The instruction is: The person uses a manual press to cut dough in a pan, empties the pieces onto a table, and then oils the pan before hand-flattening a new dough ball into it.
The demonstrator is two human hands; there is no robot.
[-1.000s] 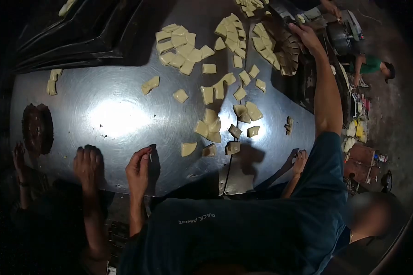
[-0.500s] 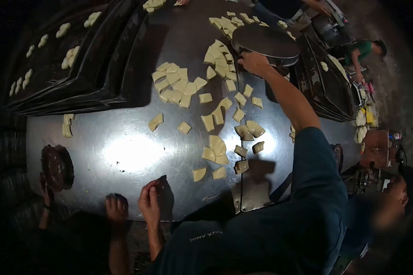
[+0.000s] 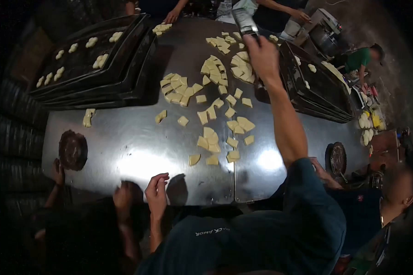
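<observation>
My right hand [image 3: 261, 55] is raised over the far side of the steel table [image 3: 124, 137], shut on a round dark metal pan [image 3: 245, 20] that tilts up on edge. Below it lie several pale cut dough pieces [image 3: 211, 137], loose in the middle and heaped further back [image 3: 181, 89]. My left hand [image 3: 157, 190] rests at the table's near edge with fingers curled and nothing in them. Another person's hand [image 3: 122, 196] lies just left of it.
Stacked black trays [image 3: 92, 59] holding shaped dough stand at the back left, and more trays [image 3: 316, 85] at the right. Dark round discs sit at the left [image 3: 73, 150] and right [image 3: 337, 158] edges. A co-worker [image 3: 397, 188] sits close on my right, and other people's hands reach in at the far end.
My right hand has lifted the round pan off the far dough heap and tipped it on edge. My left hand stays at the near edge. The view has pulled back.
</observation>
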